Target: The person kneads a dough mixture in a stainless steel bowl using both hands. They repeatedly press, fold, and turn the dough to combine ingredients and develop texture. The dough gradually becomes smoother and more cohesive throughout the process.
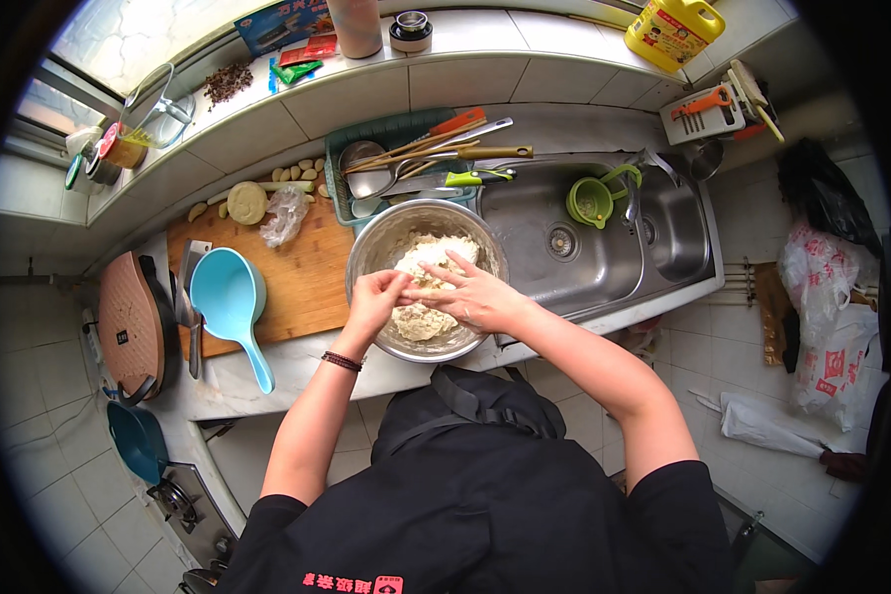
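A steel mixing bowl (482, 232) holding rough, pale dough (425, 324) stands at the counter's front edge, between the cutting board and the sink. Over the dough, my right hand (475, 295) has its fingers spread, with bits of dough stuck to it. My left hand (379, 297) has its thumb and fingertips closed at a finger of the right hand; whether dough is between them cannot be told. A dark beaded bracelet is on my left wrist. To the left, a blue plastic water ladle (226, 286) lies partly on the wooden cutting board (308, 278).
A cleaver (191, 278), garlic cloves and a plastic bag (286, 215) lie on the board. Behind the bowl, a teal basket (334, 171) holds knives, chopsticks and ladles. Right is a steel double sink (527, 252) with a green strainer cup (590, 200). An electric griddle (130, 327) stands far left.
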A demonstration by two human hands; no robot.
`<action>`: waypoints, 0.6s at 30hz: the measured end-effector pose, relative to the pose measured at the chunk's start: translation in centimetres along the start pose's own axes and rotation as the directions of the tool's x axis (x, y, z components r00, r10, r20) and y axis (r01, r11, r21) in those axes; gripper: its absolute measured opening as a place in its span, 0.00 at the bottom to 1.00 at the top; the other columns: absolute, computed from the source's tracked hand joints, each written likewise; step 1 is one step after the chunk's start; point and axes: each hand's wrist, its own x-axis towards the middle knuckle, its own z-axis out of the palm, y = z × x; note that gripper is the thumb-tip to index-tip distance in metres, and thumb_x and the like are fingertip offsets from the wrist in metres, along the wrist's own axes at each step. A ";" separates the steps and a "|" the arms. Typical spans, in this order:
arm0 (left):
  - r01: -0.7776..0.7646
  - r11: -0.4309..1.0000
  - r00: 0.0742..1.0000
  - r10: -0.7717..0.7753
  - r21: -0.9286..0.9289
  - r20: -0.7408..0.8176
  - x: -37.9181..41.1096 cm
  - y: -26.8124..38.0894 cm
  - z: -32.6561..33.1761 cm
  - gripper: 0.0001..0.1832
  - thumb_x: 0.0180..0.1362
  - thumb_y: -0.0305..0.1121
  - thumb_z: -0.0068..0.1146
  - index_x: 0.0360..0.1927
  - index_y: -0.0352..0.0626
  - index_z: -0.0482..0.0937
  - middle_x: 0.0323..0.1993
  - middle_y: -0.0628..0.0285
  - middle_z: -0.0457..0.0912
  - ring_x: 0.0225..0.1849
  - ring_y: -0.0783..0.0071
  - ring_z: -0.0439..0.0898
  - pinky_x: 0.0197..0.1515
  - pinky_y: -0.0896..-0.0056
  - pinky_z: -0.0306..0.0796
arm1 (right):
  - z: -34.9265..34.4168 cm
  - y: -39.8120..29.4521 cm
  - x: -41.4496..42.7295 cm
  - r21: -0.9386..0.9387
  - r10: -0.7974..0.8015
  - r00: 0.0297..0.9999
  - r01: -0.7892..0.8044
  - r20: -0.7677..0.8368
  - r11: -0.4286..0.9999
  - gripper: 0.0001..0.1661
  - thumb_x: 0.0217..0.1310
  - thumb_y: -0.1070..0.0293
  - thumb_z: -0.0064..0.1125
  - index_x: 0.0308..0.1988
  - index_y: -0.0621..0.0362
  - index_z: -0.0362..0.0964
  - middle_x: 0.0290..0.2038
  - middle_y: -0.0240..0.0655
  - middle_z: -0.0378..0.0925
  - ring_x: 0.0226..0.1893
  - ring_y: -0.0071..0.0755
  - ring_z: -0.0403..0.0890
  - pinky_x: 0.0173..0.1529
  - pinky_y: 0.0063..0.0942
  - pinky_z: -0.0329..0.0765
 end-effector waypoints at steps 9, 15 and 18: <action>-0.129 0.986 0.986 0.139 0.104 -0.096 -2.5 1.0 2.5 0.19 0.67 0.37 0.53 0.55 0.35 0.77 0.55 0.58 0.78 0.60 0.72 0.72 0.63 0.69 0.64 | 3.4 -2.6 0.4 0.742 0.767 0.641 -0.498 -0.033 0.449 0.34 0.64 0.48 0.54 0.52 0.70 0.70 0.56 0.56 0.71 0.59 0.54 0.71 0.61 0.39 0.68; -0.186 0.980 0.982 0.188 -0.068 0.015 -3.6 0.9 3.7 0.14 0.59 0.26 0.61 0.47 0.30 0.79 0.43 0.56 0.83 0.42 0.75 0.82 0.47 0.75 0.77 | 3.2 -2.8 1.2 0.728 0.757 0.652 -0.505 -0.030 0.464 0.33 0.60 0.51 0.58 0.53 0.69 0.68 0.53 0.56 0.73 0.55 0.56 0.73 0.57 0.40 0.71; -0.224 0.975 0.974 0.224 0.011 -0.021 -3.7 1.7 3.5 0.10 0.59 0.25 0.61 0.42 0.30 0.81 0.34 0.57 0.86 0.35 0.75 0.84 0.41 0.75 0.79 | 3.4 -2.5 1.2 0.741 0.774 0.629 -0.485 -0.074 0.464 0.30 0.58 0.53 0.60 0.51 0.67 0.70 0.50 0.56 0.74 0.52 0.57 0.75 0.55 0.41 0.72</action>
